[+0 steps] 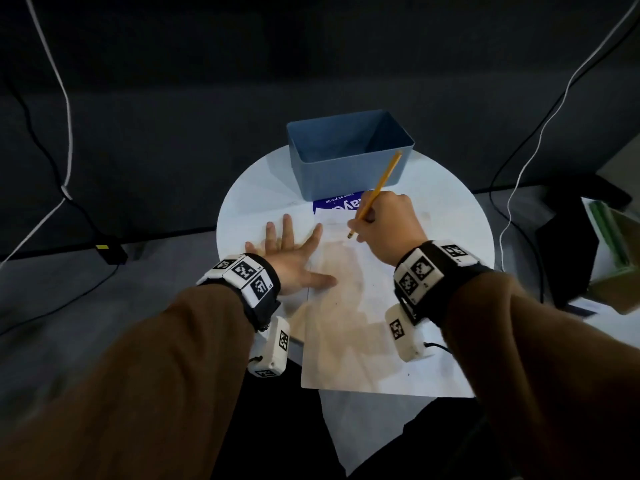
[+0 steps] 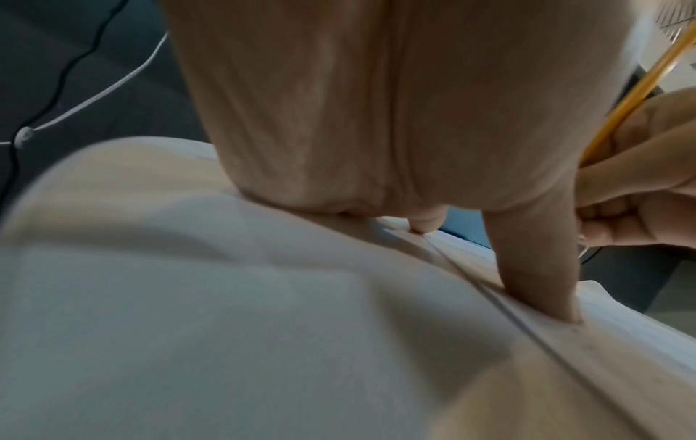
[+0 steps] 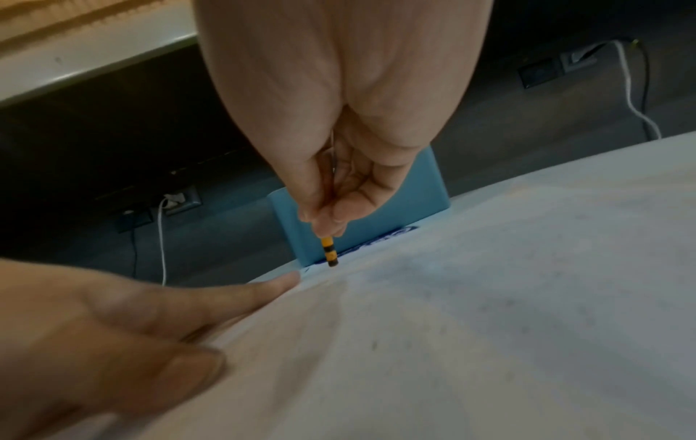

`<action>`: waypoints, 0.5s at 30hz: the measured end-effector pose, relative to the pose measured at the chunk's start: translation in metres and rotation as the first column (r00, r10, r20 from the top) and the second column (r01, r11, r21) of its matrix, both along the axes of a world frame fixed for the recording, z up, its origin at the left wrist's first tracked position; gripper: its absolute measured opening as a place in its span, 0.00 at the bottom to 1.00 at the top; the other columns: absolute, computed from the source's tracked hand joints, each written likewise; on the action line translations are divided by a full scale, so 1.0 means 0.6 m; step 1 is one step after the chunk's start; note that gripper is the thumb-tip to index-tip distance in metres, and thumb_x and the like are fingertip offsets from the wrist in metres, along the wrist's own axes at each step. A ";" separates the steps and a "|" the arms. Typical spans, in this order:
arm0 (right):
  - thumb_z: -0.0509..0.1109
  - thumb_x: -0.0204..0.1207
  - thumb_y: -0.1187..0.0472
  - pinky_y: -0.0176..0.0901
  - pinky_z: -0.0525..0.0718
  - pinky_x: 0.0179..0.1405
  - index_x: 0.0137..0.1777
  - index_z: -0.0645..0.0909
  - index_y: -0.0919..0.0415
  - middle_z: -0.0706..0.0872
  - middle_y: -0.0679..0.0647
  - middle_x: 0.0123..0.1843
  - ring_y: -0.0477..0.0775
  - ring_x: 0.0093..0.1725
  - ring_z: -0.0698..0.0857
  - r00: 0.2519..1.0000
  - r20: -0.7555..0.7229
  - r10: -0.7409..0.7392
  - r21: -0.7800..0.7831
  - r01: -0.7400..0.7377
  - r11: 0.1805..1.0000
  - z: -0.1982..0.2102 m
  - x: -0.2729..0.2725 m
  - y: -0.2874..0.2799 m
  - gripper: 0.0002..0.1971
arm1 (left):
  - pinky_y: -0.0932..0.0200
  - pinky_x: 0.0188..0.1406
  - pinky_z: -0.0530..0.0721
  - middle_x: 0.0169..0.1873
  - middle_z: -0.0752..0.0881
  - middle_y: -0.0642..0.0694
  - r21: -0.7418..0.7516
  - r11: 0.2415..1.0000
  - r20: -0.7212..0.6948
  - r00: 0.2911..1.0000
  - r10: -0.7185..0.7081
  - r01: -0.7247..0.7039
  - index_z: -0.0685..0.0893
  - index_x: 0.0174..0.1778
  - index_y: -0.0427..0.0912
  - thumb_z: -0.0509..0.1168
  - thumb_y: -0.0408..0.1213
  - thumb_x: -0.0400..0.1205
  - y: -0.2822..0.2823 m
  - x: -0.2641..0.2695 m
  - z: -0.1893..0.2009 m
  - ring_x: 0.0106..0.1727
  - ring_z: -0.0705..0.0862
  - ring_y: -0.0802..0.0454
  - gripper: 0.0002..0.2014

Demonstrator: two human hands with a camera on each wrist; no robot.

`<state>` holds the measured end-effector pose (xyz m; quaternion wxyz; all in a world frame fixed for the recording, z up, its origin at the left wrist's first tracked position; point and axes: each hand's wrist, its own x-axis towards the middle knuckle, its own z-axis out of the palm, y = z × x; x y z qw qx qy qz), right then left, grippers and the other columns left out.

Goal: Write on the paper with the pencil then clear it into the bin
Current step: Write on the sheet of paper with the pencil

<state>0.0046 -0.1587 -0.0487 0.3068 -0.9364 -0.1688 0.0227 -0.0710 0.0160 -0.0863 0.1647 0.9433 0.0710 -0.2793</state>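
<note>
Yellow pencil (image 1: pixel 375 194) pinched in right hand (image 1: pixel 388 223), tip at paper (image 1: pixel 363 323) top; left hand (image 1: pixel 291 258) flat on its edge. We judge writing just begun; bin (image 1: pixel 349 150) beyond the grip, empty.

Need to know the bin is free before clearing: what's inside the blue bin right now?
The head view shows the blue bin open-topped, with only bare inner walls and floor visible. Its near inner corner is hidden behind the front wall, so something small and flat there cannot be ruled out.
</note>
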 end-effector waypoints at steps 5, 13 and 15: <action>0.75 0.81 0.60 0.36 0.79 0.37 0.41 0.81 0.58 0.87 0.56 0.40 0.54 0.41 0.87 0.999 0.003 -0.033 -0.018 0.033 0.999 -0.020 -0.006 0.008 0.09 | 0.22 0.77 0.35 0.81 0.20 0.45 0.001 1.000 0.009 1.000 0.007 -0.007 0.29 0.82 0.71 0.62 0.77 0.72 -0.002 -0.001 0.000 0.82 0.23 0.37 0.55; 0.75 0.79 0.62 0.37 0.81 0.38 0.36 0.78 0.57 0.88 0.57 0.37 0.53 0.39 0.88 1.000 -0.012 -0.002 -0.034 0.002 0.999 -0.015 -0.003 0.019 0.11 | 0.22 0.76 0.36 0.81 0.20 0.44 0.013 1.000 0.006 1.000 -0.005 0.004 0.29 0.82 0.70 0.61 0.77 0.73 -0.002 0.000 0.001 0.82 0.23 0.36 0.54; 0.74 0.79 0.62 0.44 0.82 0.40 0.39 0.79 0.59 0.87 0.59 0.40 0.57 0.42 0.87 1.000 -0.017 -0.010 -0.061 0.009 0.998 -0.019 -0.003 0.029 0.09 | 0.22 0.77 0.36 0.81 0.20 0.44 0.023 1.000 -0.002 1.000 -0.002 0.002 0.29 0.82 0.70 0.61 0.76 0.73 -0.003 0.000 0.004 0.83 0.23 0.37 0.53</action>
